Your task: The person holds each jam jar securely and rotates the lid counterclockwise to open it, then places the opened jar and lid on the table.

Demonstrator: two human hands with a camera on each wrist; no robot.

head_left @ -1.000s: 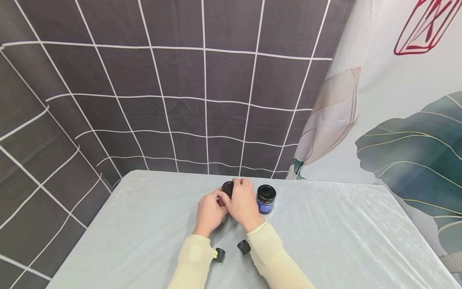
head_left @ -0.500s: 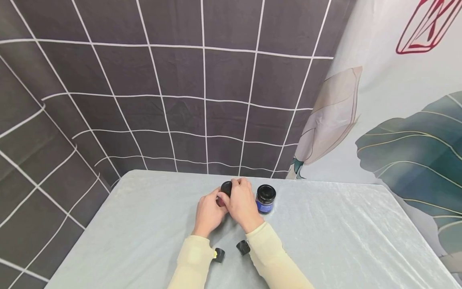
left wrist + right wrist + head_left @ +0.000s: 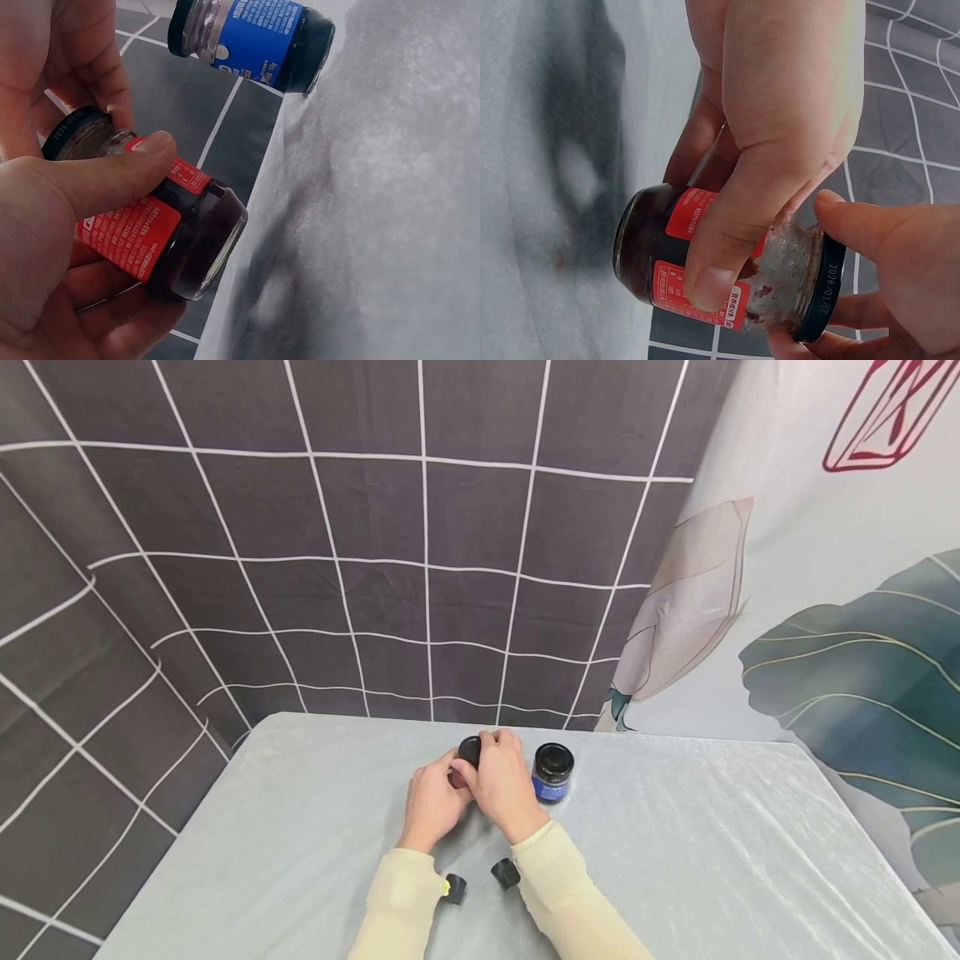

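Beside the right grip (image 3: 504, 781), blue-labelled jar (image 3: 552, 772)

From the head we are looking forward and down across the table (image 3: 675, 860), farther off; at both wrists, turned sideways, we are facing the same red-labelled jar (image 3: 142, 240) up close, head and left wrist sharing the blue-labelled jar (image 3: 553, 777).

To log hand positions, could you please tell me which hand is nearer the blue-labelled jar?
Right: the right hand is just left of the blue-labelled jar; the left hand is farther left, gripping the red-labelled jar.
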